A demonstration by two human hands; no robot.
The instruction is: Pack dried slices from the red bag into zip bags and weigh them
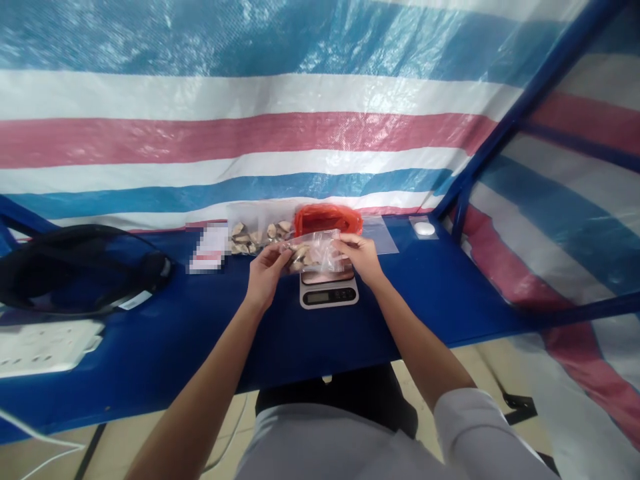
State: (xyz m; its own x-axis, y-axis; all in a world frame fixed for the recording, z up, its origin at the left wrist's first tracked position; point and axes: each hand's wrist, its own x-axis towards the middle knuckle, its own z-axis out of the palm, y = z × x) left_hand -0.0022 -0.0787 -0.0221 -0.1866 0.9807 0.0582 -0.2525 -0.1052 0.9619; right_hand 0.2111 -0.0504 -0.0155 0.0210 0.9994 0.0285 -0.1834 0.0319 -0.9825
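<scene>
The left hand (pixel 265 272) pinches the left end of a clear bag of pale brown pieces (pixel 303 256) between thumb and fingers, and the right hand (pixel 364 259) grips its right end the same way. Stretched between the 2 hands, the bag hides the rear of a white kitchen scale (pixel 329 296); whether it touches the platform, I cannot tell. The scale's display faces the person, and its front edge sits well back from the near edge of the blue tabletop (pixel 165 353).

Behind the bag, an orange-red basket (pixel 327 215) stands near the striped sheeting (pixel 250 140), so room is tight at the back. More clear bags of pieces (pixel 243 239) lie just beyond the left hand, with a blurred paper slip (pixel 208 248) beside them.

On the right, a flat clear sleeve (pixel 383 235) lies just past the right hand; farther over, a white oval object (pixel 425 229) sits near the blue frame post (pixel 470 175). Blue surface runs from the right forearm to the right edge, giving that side room. At the far left, a black item (pixel 83 267) and a white power strip (pixel 45 347) crowd the tabletop's end.
</scene>
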